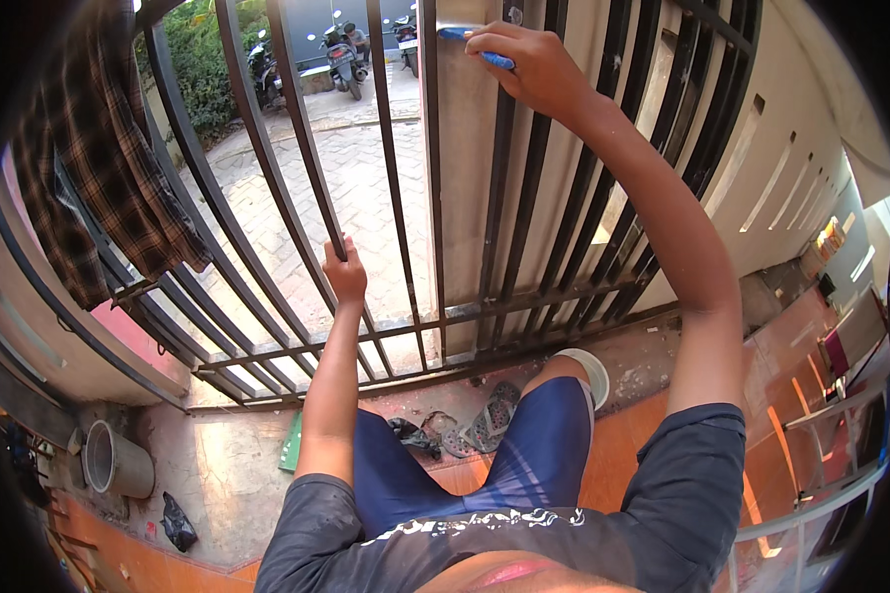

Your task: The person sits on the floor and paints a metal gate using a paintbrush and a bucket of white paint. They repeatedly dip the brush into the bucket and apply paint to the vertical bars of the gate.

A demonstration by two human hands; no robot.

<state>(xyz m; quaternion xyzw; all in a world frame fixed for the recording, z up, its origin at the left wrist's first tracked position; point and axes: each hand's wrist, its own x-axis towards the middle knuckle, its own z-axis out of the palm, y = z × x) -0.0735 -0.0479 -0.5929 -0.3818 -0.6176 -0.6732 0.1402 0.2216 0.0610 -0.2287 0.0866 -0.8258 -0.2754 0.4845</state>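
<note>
A dark metal gate of upright bars stands before me. My left hand is wrapped around one of its bars, a little above the lower crossbar. Higher and to the right, my right hand grips a blue-handled brush. The brush's far end points left, close to the upright bar at the edge of a beige pillar. Its tip is blurred, so I cannot tell whether it touches the metal.
Plaid clothing hangs over the gate's left side. Near my feet are a white bucket, patterned sandals and a green box. A grey bucket and black plastic bag stand left. Beyond the bars are motorbikes and a seated person.
</note>
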